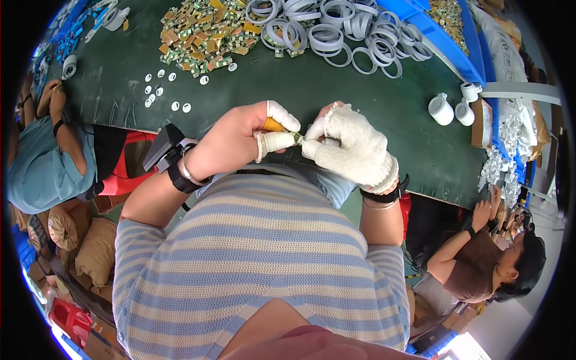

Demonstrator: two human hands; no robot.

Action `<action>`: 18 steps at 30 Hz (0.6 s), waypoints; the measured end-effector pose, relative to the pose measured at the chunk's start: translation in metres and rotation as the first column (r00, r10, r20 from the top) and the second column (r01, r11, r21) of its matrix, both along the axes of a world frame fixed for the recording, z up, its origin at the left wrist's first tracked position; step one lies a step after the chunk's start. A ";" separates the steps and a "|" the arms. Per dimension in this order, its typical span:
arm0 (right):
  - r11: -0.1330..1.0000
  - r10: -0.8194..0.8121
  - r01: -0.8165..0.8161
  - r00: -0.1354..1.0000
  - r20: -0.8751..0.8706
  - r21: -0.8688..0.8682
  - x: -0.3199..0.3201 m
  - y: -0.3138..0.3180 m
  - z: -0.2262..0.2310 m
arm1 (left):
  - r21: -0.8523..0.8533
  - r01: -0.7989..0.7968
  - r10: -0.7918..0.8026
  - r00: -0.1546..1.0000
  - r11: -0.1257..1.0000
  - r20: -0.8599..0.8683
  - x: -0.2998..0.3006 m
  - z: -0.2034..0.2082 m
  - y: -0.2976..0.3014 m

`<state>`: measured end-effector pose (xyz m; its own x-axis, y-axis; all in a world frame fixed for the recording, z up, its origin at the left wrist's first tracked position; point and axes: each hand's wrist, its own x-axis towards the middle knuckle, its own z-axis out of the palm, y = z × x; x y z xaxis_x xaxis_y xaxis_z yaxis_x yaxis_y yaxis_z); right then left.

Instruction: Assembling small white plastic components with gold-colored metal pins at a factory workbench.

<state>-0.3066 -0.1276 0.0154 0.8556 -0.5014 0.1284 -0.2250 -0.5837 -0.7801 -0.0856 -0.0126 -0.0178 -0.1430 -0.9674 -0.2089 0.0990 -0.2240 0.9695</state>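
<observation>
A small green circuit board (298, 138) is pinched between my two hands at the table's near edge. My left hand (231, 139), with white coverings on its thumb and forefinger, grips it from the left. An orange flat piece (274, 125) shows between those fingers; whether it joins the board, I cannot tell. My right hand (357, 147) wears a white knitted glove and has its fingertips closed on the board's right end. Beyond my hands lies a heap of small green and orange circuit boards (201, 36). Several round white discs (175, 106) are scattered left of my hands.
Many grey plastic rings (327, 39) are piled at the far middle, beside a blue bin (462, 63). White round housings (441, 110) stand at the right on the green table (258, 87). Co-workers sit at the left (51, 153) and the right (480, 264).
</observation>
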 end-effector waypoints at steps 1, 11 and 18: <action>1.000 0.001 -0.001 1.000 0.000 0.001 0.000 -0.003 -0.002 | -0.036 0.009 -0.009 1.000 0.999 0.011 -0.001 -0.003 0.001; 0.972 0.146 -0.141 0.989 -0.014 0.189 -0.004 -0.015 -0.008 | 0.027 0.102 -0.100 0.993 0.994 -0.065 -0.002 -0.003 0.003; 0.908 0.182 -0.146 0.982 -0.055 0.393 -0.006 -0.016 -0.008 | 0.129 0.132 -0.100 0.968 0.983 -0.231 -0.003 0.007 0.005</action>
<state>-0.3129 -0.1435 0.0073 0.9290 -0.3478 -0.1264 -0.2303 -0.2761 -0.9331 -0.0884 -0.0080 -0.0109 -0.3110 -0.9041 -0.2932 0.2742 -0.3807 0.8831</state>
